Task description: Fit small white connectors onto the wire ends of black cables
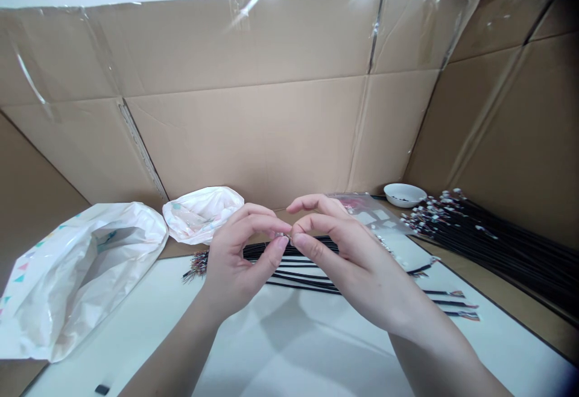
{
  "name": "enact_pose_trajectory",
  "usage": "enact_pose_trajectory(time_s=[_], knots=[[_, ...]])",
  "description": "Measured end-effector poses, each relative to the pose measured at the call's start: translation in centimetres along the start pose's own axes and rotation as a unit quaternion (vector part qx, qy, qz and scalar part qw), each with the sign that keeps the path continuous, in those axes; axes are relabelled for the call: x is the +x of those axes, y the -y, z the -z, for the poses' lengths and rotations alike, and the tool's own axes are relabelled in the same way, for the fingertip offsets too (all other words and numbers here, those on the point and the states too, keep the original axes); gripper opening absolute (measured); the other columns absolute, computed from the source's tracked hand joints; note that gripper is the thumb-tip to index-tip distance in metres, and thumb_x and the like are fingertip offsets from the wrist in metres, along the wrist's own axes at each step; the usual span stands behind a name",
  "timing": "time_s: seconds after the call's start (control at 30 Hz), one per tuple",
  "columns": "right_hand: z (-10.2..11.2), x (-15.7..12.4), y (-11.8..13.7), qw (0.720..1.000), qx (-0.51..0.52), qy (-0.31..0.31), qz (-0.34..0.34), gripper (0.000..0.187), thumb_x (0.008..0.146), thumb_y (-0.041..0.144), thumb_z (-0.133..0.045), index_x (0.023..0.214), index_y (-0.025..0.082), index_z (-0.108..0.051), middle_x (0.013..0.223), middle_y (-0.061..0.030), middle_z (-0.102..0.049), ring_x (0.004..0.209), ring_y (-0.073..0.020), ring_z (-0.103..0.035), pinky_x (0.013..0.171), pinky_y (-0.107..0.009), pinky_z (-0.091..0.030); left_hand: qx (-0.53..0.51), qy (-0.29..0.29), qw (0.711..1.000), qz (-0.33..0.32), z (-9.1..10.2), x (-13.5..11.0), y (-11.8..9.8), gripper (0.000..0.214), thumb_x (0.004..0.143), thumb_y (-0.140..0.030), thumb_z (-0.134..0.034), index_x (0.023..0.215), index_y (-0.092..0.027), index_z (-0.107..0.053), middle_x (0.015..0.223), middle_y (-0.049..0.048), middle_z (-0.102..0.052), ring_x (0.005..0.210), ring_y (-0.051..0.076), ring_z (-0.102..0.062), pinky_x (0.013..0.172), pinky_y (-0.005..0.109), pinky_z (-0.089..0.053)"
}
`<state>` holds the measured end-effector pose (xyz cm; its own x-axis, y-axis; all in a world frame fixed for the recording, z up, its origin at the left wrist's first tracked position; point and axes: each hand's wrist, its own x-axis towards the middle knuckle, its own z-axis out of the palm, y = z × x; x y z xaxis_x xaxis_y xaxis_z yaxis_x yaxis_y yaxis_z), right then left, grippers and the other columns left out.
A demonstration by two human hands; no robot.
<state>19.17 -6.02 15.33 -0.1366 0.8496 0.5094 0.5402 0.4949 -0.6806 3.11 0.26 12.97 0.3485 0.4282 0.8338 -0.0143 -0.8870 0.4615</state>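
My left hand [242, 258] and my right hand [348, 258] meet at their fingertips above the white work surface [271, 349]. Each thumb presses against its index finger in a pinch. A tiny piece [286, 237], partly pale, sits between the two pinches; the fingers cover most of it, so its kind is unclear. Behind and below the hands lies a row of black cables [301, 262]. Their left ends fan out into thin coloured wires [195, 266], while a few stripped cable ends [468, 315] stick out past my right forearm.
Two open white plastic bags [131, 276] [199, 213] stand at left. At right rear are a white bowl [398, 187] of small dark pieces, a clear bag [375, 216] and a pile of black cables [511, 246] with white connectors. Cardboard walls [248, 137] enclose the area. A small black piece [102, 389] lies front left.
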Motion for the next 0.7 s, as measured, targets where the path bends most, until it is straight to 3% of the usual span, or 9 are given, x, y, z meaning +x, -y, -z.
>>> enact_pose_trajectory(time_s=[0.33, 0.7], knots=[[-0.21, 0.07, 0.08, 0.999, -0.033, -0.021, 0.006, 0.021, 0.093, 0.026, -0.043, 0.075, 0.023, -0.054, 0.111, -0.0007, -0.052, 0.114, -0.0194, -0.044, 0.092, -0.044, -0.033, 0.0, 0.012, 1.0, 0.016, -0.03, 0.11, 0.02, 0.011, 0.084, -0.012, -0.057, 0.087, -0.022, -0.062, 0.086, 0.0047, -0.058, 0.084, 0.018, -0.057, 0.076, 0.032, -0.047], [-0.98, -0.01, -0.04, 0.961, -0.201, -0.135, 0.135, 0.011, 0.089, 0.017, -0.051, 0.082, 0.022, -0.058, 0.112, -0.0053, -0.056, 0.11, -0.0215, -0.047, 0.084, -0.04, -0.029, -0.007, 0.007, 1.0, 0.024, -0.3, 0.02, 0.3, 0.005, 0.088, -0.018, -0.051, 0.086, -0.021, -0.055, 0.086, 0.0046, -0.053, 0.081, 0.018, -0.054, 0.073, 0.032, -0.045]])
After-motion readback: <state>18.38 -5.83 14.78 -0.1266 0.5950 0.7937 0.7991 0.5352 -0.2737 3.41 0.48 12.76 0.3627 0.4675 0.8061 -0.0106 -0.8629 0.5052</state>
